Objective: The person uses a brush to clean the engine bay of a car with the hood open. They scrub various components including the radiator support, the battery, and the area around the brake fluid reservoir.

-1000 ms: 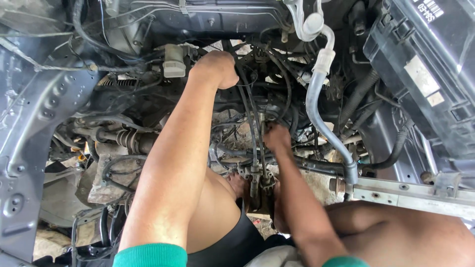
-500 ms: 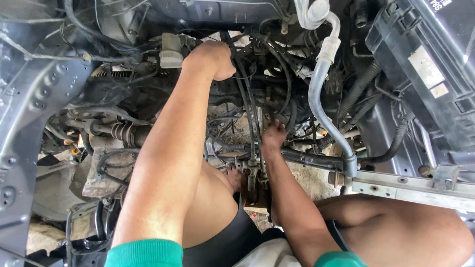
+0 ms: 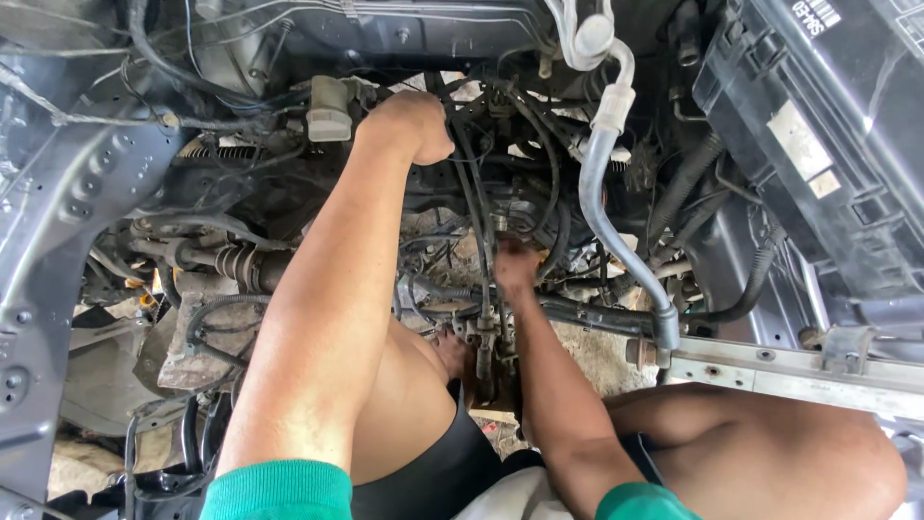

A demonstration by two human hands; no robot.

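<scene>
Engine bay, cables everywhere: my left hand (image 3: 409, 125) fisted on a cable (image 3: 462, 164); right hand (image 3: 515, 270) curled, its hold hidden.

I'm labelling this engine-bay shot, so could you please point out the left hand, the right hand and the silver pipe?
left hand (image 3: 409, 123), head view, on the back of the closed fist.
right hand (image 3: 515, 267), head view, on the knuckles among the cables.
silver pipe (image 3: 599, 207), head view, on the bend below its white sleeve.

The ground (image 3: 87, 462) shows pale and gritty through the engine bay's gaps at seven o'clock and near five o'clock; a small wooden block (image 3: 496, 414) lies on it at six o'clock.
</scene>
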